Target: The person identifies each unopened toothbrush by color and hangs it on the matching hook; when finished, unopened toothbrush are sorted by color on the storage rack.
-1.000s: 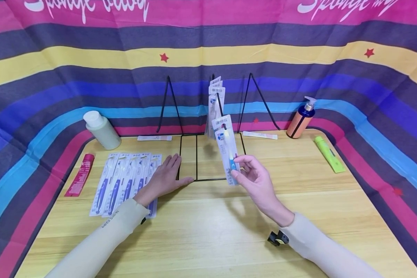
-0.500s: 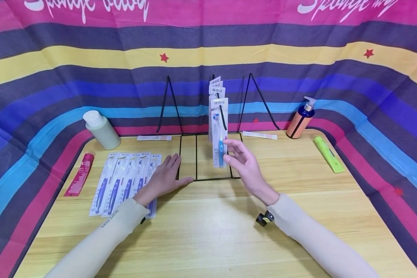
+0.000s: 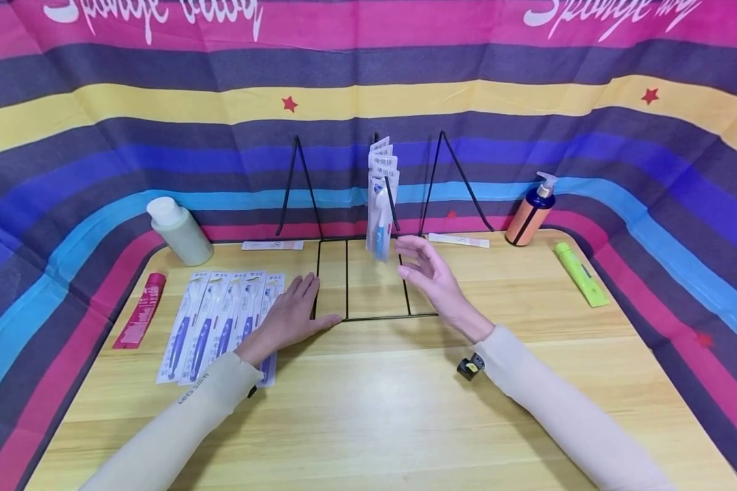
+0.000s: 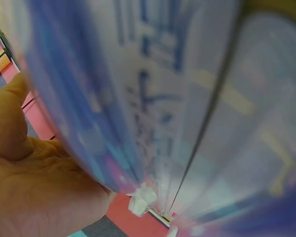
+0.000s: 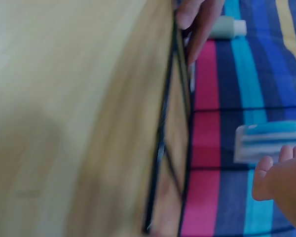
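R hand [image 3: 426,273] fingers apart, holds nothing, just beside packs [image 3: 381,204] hanging on rack [image 3: 374,279] hook. L hand [image 3: 291,315] flat, relaxed, rests on table packs [image 3: 221,320], pinning them.

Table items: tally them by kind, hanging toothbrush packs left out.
Toothbrush packs lying flat by the left hand: 5
Bottles, pale green and orange-and-blue pump: 2
Tubes, red and lime green: 2
Slim boxes: 2
Wire rack: 1
Total: 12
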The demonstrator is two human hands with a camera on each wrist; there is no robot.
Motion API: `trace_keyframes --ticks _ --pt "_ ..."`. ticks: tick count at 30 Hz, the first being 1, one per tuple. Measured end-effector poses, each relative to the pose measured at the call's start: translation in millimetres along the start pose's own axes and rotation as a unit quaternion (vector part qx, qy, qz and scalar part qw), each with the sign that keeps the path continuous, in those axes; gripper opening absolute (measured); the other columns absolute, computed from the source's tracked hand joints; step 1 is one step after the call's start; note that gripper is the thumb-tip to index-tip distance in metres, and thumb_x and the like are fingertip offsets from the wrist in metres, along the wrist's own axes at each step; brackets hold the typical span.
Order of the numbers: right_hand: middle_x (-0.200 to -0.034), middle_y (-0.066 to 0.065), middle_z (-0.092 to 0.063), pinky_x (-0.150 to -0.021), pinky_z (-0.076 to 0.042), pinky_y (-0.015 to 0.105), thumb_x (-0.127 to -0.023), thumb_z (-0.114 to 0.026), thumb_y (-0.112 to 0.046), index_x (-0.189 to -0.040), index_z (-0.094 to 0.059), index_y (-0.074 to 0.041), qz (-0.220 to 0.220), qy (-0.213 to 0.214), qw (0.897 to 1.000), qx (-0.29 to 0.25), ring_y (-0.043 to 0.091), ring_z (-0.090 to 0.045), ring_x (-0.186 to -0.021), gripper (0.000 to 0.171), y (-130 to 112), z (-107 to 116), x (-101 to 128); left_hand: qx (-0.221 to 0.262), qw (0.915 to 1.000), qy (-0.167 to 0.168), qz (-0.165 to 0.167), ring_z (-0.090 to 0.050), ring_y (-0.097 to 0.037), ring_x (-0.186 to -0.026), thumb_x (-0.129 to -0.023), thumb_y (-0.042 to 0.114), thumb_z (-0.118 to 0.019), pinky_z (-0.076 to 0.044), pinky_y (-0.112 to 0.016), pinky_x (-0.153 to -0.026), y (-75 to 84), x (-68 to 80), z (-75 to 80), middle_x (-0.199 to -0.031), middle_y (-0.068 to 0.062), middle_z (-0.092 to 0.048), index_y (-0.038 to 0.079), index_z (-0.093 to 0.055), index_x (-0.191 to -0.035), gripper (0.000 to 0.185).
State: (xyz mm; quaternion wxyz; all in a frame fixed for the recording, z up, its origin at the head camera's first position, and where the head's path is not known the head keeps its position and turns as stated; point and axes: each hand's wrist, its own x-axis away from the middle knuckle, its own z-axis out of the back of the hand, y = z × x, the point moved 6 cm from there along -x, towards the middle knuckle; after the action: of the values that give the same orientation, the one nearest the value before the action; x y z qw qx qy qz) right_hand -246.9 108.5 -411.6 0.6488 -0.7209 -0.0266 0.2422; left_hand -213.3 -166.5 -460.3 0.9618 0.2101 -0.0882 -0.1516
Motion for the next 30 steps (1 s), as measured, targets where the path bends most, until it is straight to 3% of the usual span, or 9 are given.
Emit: trace_keyframes --ticks 5,8,11,14,16,20,25,30 --pt "-0.166 0.016 -0.044 -0.125 -0.036 0.053 -0.106 -0.068 -0.011 -0.163 -0.04 -0.002 -0.049 -0.017 0.997 0.057 0.043 -0.037 -0.154 0.064 11.2 25.6 11.6 0.003 1.0 -0.001 0.001 -0.012 -0.052 -0.162 -0.105 0.055 -0.068 -0.017 -0.069 -0.127 0.6 -1.5 -0.4 -0.176 -0.03 -0.016 -0.012 -0.023 -0.167 0.102" --pt "-0.17 0.022 -0.036 -0.127 -0.028 0.061 -0.109 -0.067 -0.019 -0.167 -0.034 0.0 -0.095 -0.048 0.985 0.139 0.043 -0.035 -0.155 0.07 20.1 39.8 20.3 0.003 1.0 -0.004 0.002 -0.012 -0.052 -0.162 -0.105 0.056 -0.068 -0.017 -0.07 -0.127 2.2 -2.4 0.4 -0.176 -0.03 -0.017 -0.012 -0.023 -0.167 0.102" --pt "-0.174 0.024 -0.027 -0.126 -0.026 0.065 -0.111 -0.066 -0.035 -0.171 -0.026 -0.001 -0.139 -0.088 0.953 0.255 0.046 -0.03 -0.157 0.08 29.4 51.2 29.9 0.01 0.9999 -0.007 0.005 -0.014 -0.052 -0.161 -0.103 0.056 -0.07 -0.017 -0.07 -0.127 2.5 -3.1 1.6 -0.176 -0.03 -0.018 -0.012 -0.025 -0.167 0.103" --pt "-0.177 0.024 -0.018 -0.125 -0.018 0.072 -0.109 -0.065 -0.049 -0.173 -0.021 -0.003 -0.16 -0.128 0.912 0.355 0.046 -0.021 -0.161 0.09 35.8 57.9 36.2 0.026 0.9996 -0.007 0.009 -0.015 -0.051 -0.162 -0.102 0.056 -0.07 -0.016 -0.069 -0.127 -0.2 -1.4 3.9 -0.175 -0.03 -0.019 -0.01 -0.026 -0.167 0.103" --pt "-0.179 0.023 -0.013 -0.124 -0.011 0.077 -0.107 -0.066 -0.054 -0.174 -0.019 -0.007 -0.167 -0.152 0.89 0.397 0.046 -0.014 -0.163 0.095 39.0 60.6 38.9 0.04 0.9992 0.001 0.01 -0.016 -0.05 -0.162 -0.102 0.057 -0.07 -0.015 -0.07 -0.127 -3.0 0.9 7.3 -0.176 -0.029 -0.02 -0.008 -0.026 -0.168 0.103" --pt "-0.181 0.02 -0.005 -0.122 -0.001 0.079 -0.103 -0.068 -0.06 -0.175 -0.017 -0.009 -0.178 -0.18 0.858 0.448 0.045 -0.002 -0.165 0.102 41.9 64.6 42.8 0.063 0.9965 0.054 -0.01 -0.023 -0.051 -0.159 -0.101 0.053 -0.074 -0.015 -0.074 -0.125 -5.9 9.3 23.2 -0.173 -0.03 -0.027 -0.006 -0.029 -0.168 0.1" --pt "-0.181 0.018 -0.003 -0.123 0.0 0.077 -0.103 -0.067 -0.059 -0.175 -0.016 -0.008 -0.182 -0.191 0.845 0.465 0.042 0.003 -0.165 0.103 42.6 68.8 45.2 0.106 0.9871 0.12 -0.008 -0.025 -0.05 -0.159 -0.103 0.049 -0.075 -0.016 -0.076 -0.123 -15.9 32.5 49.4 -0.173 -0.027 -0.03 0.001 -0.032 -0.169 0.093" --pt "-0.181 0.019 -0.005 -0.122 -0.001 0.079 -0.104 -0.066 -0.058 -0.175 -0.017 -0.007 -0.177 -0.19 0.845 0.468 0.044 0.002 -0.165 0.1 41.6 71.7 46.1 0.155 0.9758 0.147 0.045 -0.023 -0.05 -0.159 -0.106 0.05 -0.071 -0.024 -0.077 -0.121 -42.5 66.7 67.5 -0.175 -0.024 -0.025 0.009 -0.027 -0.173 0.09"
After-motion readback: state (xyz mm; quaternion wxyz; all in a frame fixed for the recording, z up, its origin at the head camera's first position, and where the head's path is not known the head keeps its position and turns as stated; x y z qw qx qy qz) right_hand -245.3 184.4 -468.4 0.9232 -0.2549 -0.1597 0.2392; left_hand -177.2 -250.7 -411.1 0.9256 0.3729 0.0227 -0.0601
